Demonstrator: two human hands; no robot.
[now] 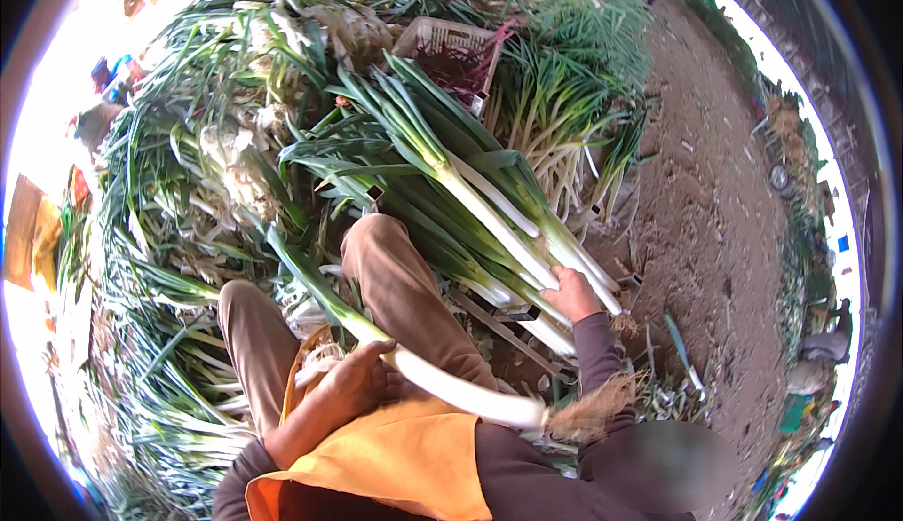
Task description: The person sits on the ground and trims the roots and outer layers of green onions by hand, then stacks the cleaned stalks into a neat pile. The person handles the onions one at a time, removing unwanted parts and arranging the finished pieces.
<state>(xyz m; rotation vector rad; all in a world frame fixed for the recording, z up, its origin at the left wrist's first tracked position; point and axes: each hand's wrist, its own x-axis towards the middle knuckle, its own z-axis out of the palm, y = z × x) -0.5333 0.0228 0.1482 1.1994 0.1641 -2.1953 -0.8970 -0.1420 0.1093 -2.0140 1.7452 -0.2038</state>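
My left hand [363,380] is closed around the white stem of a long leek-like onion stalk [458,394] lying slantwise over my lap. Its green end points up and left between my knees, and its bushy brown roots [596,404] hang to the right. Beyond my right knee, my right hand [573,295] grips the white lower end of another stalk [494,221], on top of a bundle of large trimmed stalks [416,203]. The fingers under that stalk are partly hidden. An orange apron [416,454] covers my lap.
A beige plastic crate [451,33] with reddish-purple strips stands behind the bundle. Thinner green onions [557,119] lie beside it. Heaped onions and peeled leaves [183,168] fill the left side. Bare dirt ground [698,189] runs along the right, with scraps near my right arm.
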